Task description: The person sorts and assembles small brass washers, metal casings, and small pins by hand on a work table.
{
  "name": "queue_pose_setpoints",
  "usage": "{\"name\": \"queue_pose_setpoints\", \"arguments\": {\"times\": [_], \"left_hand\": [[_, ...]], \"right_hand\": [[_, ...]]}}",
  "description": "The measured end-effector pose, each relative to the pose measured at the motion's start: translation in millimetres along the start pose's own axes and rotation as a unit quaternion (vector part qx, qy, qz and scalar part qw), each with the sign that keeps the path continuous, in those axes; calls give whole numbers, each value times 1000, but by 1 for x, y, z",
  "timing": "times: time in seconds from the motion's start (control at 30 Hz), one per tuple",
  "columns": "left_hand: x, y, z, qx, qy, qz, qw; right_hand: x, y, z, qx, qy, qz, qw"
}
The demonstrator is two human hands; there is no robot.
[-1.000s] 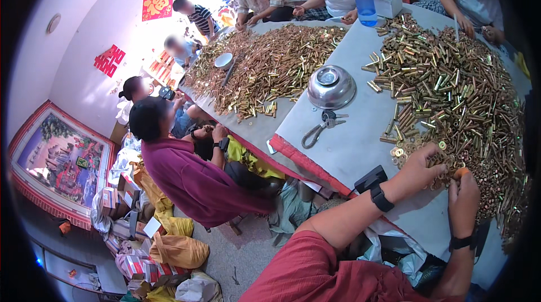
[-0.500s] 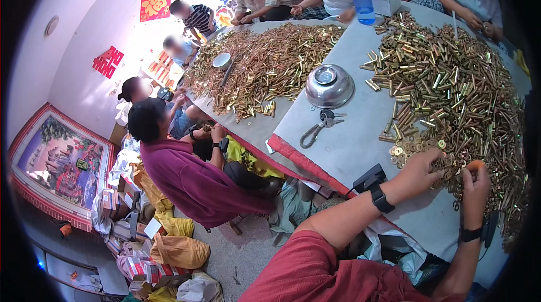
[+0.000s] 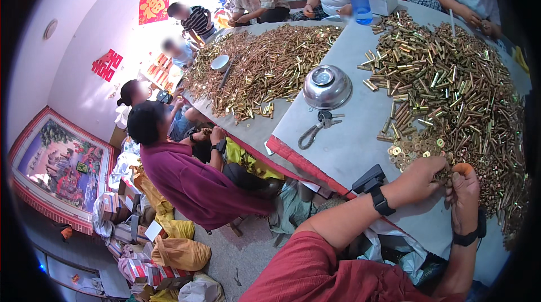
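Note:
My left hand (image 3: 422,176) and my right hand (image 3: 465,192) meet at the near edge of a pile of metal parts. Their fingers are pinched together, fingertips nearly touching. Small metal pieces seem to lie between them, but the fingers mostly hide these. An orange cover (image 3: 464,168) wraps one finger of my right hand. Right beyond my left hand lie flat brass-coloured washers (image 3: 414,147). Farther off, short metal tubes (image 3: 437,79) are heaped up. Smaller metal parts (image 3: 496,186), blurred together, spread to the right of my right hand.
An upturned steel bowl (image 3: 328,89) and keys on a strap (image 3: 319,127) lie on the grey table cover (image 3: 349,133). Another heap of tubes (image 3: 282,68) covers the adjoining table. A blue bottle (image 3: 359,0) stands at the back. Several people sit around; one in purple (image 3: 194,181) is nearest.
Both hands have left the small parts and drawn together closer to me. My right hand has moved left and down, and the fingers are now closed against one another.

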State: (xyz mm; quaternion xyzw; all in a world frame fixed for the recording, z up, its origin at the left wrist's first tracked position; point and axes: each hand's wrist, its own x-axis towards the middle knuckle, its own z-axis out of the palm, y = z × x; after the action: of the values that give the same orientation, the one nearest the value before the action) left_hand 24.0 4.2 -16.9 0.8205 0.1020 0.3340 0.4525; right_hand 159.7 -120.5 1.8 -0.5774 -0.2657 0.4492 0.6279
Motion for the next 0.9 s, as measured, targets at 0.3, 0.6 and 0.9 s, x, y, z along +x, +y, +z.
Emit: {"name": "queue_pose_setpoints", "arguments": {"times": [0.3,0.6,0.9], "left_hand": [[-1,1,-3,-52,-2,-7,999],[-3,5,0,-78,5,-66,995],[-6,-3,-5,-70,-38,-142,987]], "right_hand": [[-2,0,3,4,20,-7,1000],[-2,14,-3,-167,47,-135,975],[-5,-18,10,-369,15,-216,904]]}}
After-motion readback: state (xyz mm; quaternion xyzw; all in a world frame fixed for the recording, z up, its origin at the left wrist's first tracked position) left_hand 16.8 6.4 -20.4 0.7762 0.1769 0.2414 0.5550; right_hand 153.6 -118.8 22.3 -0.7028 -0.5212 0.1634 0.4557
